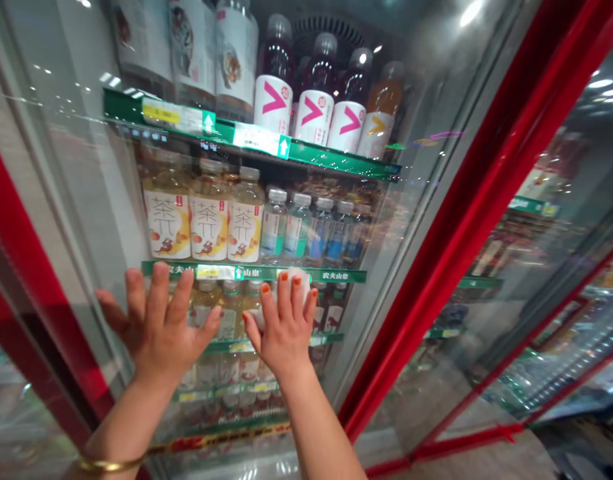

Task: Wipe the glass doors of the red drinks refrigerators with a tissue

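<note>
Drinks cooler [466, 220] in a shop, and both hands are up on its glass door [76, 200]! Left hand [159, 320] open, fingers spread flat; right hand [283, 330] open too, a white cloth [297, 283] pressed to the glass at its twelve o'clock.

The glass door pane [86, 200] of the drinks cooler stands between the left hand [159, 327] and right hand [283, 327] and the shelved bottles [209, 213], blocking passage. The red door frame [466, 213] bounds the right side.
</note>
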Action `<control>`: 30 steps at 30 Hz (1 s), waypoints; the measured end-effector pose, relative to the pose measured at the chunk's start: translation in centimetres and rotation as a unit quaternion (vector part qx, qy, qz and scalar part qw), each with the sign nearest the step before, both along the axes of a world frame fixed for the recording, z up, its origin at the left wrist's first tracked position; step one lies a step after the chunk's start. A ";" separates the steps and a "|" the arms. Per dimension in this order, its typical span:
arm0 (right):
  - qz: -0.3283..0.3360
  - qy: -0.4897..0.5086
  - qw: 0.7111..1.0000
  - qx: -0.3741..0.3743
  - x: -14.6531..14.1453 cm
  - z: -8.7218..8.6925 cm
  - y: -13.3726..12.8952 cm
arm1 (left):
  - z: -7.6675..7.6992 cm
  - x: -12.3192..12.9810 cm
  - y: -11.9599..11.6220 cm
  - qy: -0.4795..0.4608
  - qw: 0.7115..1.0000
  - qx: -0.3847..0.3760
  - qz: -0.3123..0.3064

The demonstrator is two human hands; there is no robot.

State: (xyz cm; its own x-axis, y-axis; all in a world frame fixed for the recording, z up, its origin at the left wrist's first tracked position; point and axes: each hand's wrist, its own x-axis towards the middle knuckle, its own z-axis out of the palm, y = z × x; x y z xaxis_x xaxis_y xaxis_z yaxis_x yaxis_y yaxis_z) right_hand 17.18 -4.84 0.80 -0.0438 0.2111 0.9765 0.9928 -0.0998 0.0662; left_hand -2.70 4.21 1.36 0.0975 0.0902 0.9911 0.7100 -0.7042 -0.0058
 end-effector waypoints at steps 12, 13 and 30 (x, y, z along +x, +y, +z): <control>-0.008 0.051 0.998 0.024 -1.7 4.4 1.1 | 0.8 0.5 -0.9 -0.012 0.999 0.030 -0.012; 0.016 -0.012 1.000 -0.004 -3.1 3.8 1.3 | 0.9 0.2 -1.0 -0.007 0.999 0.033 -0.016; 0.183 -0.307 0.918 -0.172 -7.8 4.5 2.7 | -4.2 -4.6 1.2 -0.073 0.987 0.045 -0.139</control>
